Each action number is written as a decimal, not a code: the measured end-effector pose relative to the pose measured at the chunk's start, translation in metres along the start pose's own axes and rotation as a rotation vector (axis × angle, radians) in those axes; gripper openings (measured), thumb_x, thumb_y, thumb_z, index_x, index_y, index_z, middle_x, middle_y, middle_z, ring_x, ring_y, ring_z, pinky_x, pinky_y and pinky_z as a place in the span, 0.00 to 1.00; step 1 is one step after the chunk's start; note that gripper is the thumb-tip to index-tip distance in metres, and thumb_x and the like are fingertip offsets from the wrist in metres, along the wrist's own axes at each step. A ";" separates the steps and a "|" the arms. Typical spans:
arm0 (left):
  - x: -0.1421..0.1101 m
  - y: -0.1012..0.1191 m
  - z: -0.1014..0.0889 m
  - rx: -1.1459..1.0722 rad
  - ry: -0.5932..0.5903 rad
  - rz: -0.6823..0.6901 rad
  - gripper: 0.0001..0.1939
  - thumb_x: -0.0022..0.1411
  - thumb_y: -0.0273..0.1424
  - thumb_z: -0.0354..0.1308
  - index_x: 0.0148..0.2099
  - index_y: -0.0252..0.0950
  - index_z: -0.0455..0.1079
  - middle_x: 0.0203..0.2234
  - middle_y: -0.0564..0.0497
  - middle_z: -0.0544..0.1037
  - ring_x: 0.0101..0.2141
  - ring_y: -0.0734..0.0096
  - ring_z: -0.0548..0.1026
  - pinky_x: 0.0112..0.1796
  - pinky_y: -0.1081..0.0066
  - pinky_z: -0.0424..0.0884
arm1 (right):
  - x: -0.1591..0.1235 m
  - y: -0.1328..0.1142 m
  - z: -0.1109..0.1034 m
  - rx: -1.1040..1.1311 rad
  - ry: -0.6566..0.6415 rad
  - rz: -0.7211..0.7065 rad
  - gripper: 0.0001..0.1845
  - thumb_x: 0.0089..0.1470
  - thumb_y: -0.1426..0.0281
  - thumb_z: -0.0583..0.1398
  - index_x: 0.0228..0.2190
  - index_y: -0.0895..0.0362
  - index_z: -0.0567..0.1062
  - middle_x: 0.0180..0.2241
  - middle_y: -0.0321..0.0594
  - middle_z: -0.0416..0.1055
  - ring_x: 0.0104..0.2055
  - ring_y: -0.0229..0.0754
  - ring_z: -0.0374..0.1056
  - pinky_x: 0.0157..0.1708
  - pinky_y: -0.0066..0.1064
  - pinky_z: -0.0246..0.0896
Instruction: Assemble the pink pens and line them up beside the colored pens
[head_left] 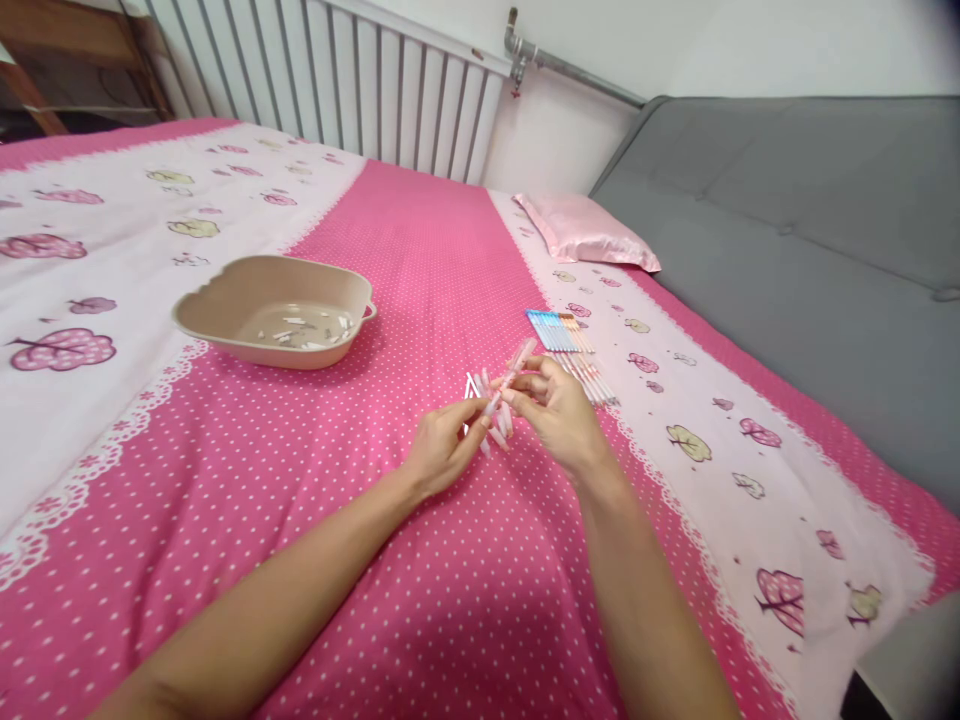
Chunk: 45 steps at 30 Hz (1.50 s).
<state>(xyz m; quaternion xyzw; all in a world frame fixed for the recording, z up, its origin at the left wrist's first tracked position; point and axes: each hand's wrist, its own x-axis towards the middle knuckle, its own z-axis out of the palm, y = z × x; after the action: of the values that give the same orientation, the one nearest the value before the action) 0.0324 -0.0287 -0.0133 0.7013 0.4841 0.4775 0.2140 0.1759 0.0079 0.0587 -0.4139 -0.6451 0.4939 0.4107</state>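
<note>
Between my two hands is a slim, translucent, pinkish pen barrel (520, 356), tilted up to the right. My left hand (444, 445) pinches its lower end with thumb and fingertips. My right hand (561, 410) is closed around it farther up, fingers curled. Several loose, clear and white pen parts (501, 432) lie on the bedspread just below and behind the fingers, partly hidden by them. Beyond my right hand, a row of pens (559, 332) with blue and orange-brown ends lies side by side. A second row of whitish pens (589, 378) with reddish marks lies nearer.
A beige plastic basin (225, 342) with small white and grey pieces inside stands to the left. The pink dotted bedspread (315, 520) has some folds. A pink pillow (592, 230) rests near the grey padded headboard (810, 220). A white radiator (375, 90) runs behind.
</note>
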 end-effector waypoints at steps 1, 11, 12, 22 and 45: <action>0.000 0.000 0.000 -0.001 0.001 -0.003 0.14 0.65 0.35 0.47 0.45 0.33 0.69 0.31 0.48 0.77 0.29 0.70 0.74 0.29 0.73 0.67 | 0.000 0.000 0.000 -0.004 0.002 0.002 0.13 0.47 0.74 0.60 0.37 0.56 0.65 0.33 0.39 0.75 0.38 0.42 0.73 0.43 0.40 0.65; 0.001 -0.003 0.002 -0.005 0.028 0.009 0.12 0.63 0.35 0.51 0.44 0.33 0.69 0.26 0.51 0.76 0.24 0.75 0.71 0.26 0.75 0.65 | -0.001 -0.002 0.000 -0.058 0.054 -0.010 0.15 0.44 0.69 0.65 0.35 0.57 0.67 0.36 0.42 0.74 0.38 0.42 0.72 0.41 0.37 0.68; 0.001 -0.003 0.002 -0.004 0.035 0.020 0.12 0.63 0.35 0.52 0.44 0.34 0.69 0.26 0.51 0.76 0.24 0.75 0.71 0.26 0.76 0.65 | -0.001 -0.001 0.000 -0.074 0.077 -0.009 0.15 0.43 0.68 0.66 0.33 0.57 0.68 0.35 0.42 0.74 0.37 0.42 0.72 0.39 0.37 0.68; 0.001 -0.002 0.002 -0.009 0.035 0.047 0.11 0.63 0.34 0.52 0.44 0.34 0.70 0.27 0.51 0.77 0.25 0.76 0.71 0.25 0.77 0.64 | -0.002 -0.005 -0.003 -0.050 0.083 0.015 0.10 0.43 0.72 0.64 0.32 0.58 0.72 0.35 0.43 0.76 0.38 0.43 0.73 0.44 0.39 0.69; 0.001 -0.003 0.002 0.023 0.040 0.077 0.11 0.63 0.34 0.52 0.43 0.33 0.70 0.26 0.52 0.76 0.23 0.77 0.70 0.26 0.76 0.64 | -0.001 0.002 -0.002 -0.217 0.120 -0.038 0.16 0.42 0.66 0.66 0.35 0.58 0.74 0.28 0.40 0.75 0.30 0.43 0.73 0.33 0.36 0.69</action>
<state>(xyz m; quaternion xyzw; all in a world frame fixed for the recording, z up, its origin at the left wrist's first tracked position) 0.0330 -0.0259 -0.0160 0.7120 0.4665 0.4938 0.1778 0.1779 0.0081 0.0574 -0.4722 -0.6767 0.3877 0.4108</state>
